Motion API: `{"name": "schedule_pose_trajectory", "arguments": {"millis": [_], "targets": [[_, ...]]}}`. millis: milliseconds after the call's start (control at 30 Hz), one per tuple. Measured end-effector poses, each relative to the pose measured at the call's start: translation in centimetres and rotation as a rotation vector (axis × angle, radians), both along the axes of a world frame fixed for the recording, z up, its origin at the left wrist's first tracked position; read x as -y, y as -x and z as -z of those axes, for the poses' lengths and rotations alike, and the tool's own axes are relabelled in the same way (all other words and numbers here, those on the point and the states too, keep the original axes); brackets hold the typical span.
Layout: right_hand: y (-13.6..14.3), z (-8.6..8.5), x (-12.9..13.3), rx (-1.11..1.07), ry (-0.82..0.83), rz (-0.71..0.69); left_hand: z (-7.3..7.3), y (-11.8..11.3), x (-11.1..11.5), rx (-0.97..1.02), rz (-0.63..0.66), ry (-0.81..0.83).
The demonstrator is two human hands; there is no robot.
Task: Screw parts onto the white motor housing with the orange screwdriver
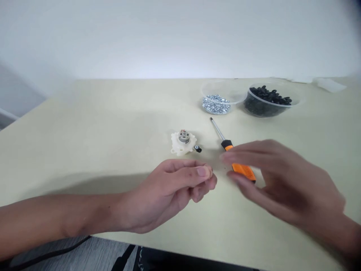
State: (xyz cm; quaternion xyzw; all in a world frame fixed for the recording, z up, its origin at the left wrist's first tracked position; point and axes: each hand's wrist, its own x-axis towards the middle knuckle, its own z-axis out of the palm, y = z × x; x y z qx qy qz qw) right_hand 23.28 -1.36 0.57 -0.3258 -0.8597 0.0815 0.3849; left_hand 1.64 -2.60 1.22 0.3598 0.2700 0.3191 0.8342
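My left hand is closed, thumb pressed on the curled fingers; whatever it may pinch is too small to make out. To its right my right hand, blurred by motion, has thumb and fingers apart with nothing seen between them. It hovers over the handle of an orange and black screwdriver, whose tip points away to the upper left. Just beyond my left hand lies a white plastic part with a round grey motor on top. A small black piece with a silver screw sits at its right edge.
Near the wall, a clear tub holds many small silver screws. Beside it, another clear tub contains black pieces. Some white material lies at the back right. The table's front edge runs below my hands.
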Motion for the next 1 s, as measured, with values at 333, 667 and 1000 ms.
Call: {"name": "schedule_pose_trajectory", "arguments": {"millis": [333,667,1000], "targets": [[0.5,-0.3,0.6,0.169,-0.098,-0.155,1.6,-0.3,0.5,0.036,0.013,0.134],[-0.6,1.4,0.3,0.282,-0.018,-0.262,3.0,-0.3,0.5,0.054,0.048,0.249],[-0.3,0.8,0.4,0.422,0.021,-0.234,3.5,-0.4,0.2,0.085,0.083,0.276]]}}
